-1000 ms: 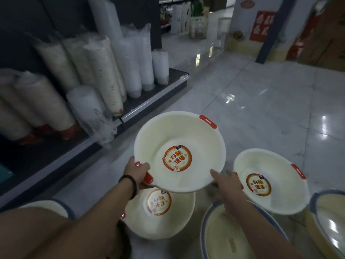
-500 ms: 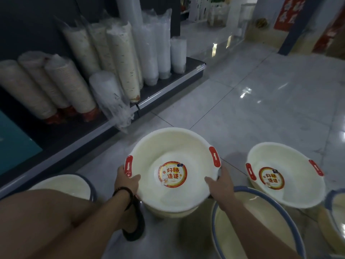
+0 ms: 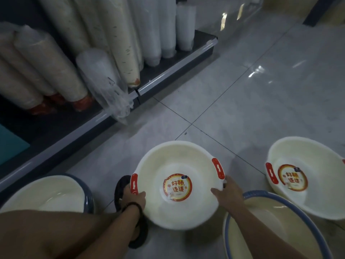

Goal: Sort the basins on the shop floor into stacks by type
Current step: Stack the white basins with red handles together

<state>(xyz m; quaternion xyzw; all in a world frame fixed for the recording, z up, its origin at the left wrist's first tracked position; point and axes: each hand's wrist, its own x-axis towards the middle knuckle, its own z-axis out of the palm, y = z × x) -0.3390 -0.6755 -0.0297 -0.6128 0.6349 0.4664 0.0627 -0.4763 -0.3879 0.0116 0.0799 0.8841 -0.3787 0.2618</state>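
Grey-tiled shop floor (image 3: pixel 242 101) carries everything. The cream round plastic basin with red handles (image 3: pixel 177 212), held high a second ago, now sits low, apparently nested on its twin. The left hand (image 3: pixel 135 198) and right hand (image 3: pixel 226 195) clamp its rim on opposite sides, so that stack has grown.

Your two arms are bare from the wrists up to the edge of the picture. Your left hand (image 3: pixel 135 198) has a thin black band (image 3: pixel 133 205) round its wrist. The band is plain and dark, like a cord or a hair tie. Your right hand (image 3: pixel 226 196) is bare, and so is its wrist. Your left leg (image 3: pixel 41 234) is bare too, and it looks big and close at the bottom left. You wear a black sandal (image 3: pixel 119 186) with a round front and a thick dark edge, but your left arm hides most of it.
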